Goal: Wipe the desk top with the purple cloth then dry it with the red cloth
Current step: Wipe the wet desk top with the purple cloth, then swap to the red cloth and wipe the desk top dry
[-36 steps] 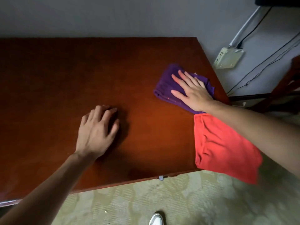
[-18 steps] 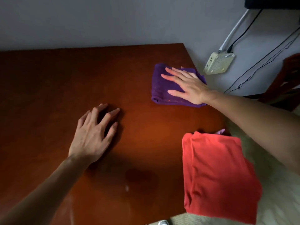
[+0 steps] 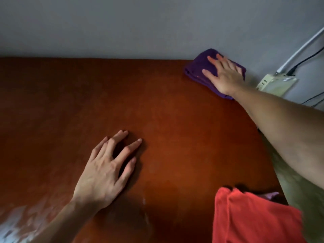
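The folded purple cloth [image 3: 196,69] lies at the far right corner of the reddish-brown desk top [image 3: 87,102], against the wall. My right hand [image 3: 224,76] presses flat on it with straight, spread fingers. My left hand [image 3: 107,171] rests on the bare desk near the middle, fingers spread and slightly bent, holding nothing. The red cloth [image 3: 254,218] lies at the near right corner and hangs over the desk's right edge.
A grey wall [image 3: 122,23] runs along the desk's far edge. A beige socket box [image 3: 277,83] with a white conduit and black cables sits on the wall to the right. Pale carpet [image 3: 301,195] shows beyond the right edge.
My right hand has pushed the purple cloth away from me, from beside the red cloth to the far right corner. My left hand stayed on the desk. The view shifted forward.
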Tool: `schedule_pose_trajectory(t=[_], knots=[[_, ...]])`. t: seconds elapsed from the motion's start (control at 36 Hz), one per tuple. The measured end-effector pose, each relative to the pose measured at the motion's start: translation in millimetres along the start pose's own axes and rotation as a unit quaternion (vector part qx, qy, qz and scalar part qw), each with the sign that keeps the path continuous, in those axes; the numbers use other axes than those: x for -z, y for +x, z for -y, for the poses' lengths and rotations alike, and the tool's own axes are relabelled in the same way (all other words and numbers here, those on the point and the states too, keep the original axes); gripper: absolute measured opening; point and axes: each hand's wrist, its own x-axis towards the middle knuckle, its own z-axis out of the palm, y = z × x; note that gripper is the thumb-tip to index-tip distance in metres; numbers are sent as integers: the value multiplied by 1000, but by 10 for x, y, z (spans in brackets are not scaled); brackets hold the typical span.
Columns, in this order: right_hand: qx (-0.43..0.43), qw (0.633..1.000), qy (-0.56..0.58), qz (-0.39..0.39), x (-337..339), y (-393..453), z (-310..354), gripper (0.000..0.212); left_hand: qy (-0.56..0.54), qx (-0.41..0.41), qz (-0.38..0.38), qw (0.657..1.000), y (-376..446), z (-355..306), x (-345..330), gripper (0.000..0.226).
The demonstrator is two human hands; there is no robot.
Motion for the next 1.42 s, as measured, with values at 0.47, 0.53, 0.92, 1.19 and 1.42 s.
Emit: schedule_pose_trajectory(t=[0.47,0.53,0.92,1.19,1.42], knots=[[-56,998,-11,2,-229,-811,1010,82,-11,0,-63,998,-19,20,-59,58],[-39,999,-16,-4,-273,-1072,1128,81,-18,1,-75,997,-21,29,-59,57],[162,986,-45,-2,-446,-3168,1635,86,-35,-16,-193,980,-552,48,254,29],[299,953,-45,6,-515,-4008,1749,79,-52,20,-91,994,-1412,-236,234,23],[298,950,17,87,-319,-3905,1723,78,-105,91,-60,989,-1595,-482,404,46]])
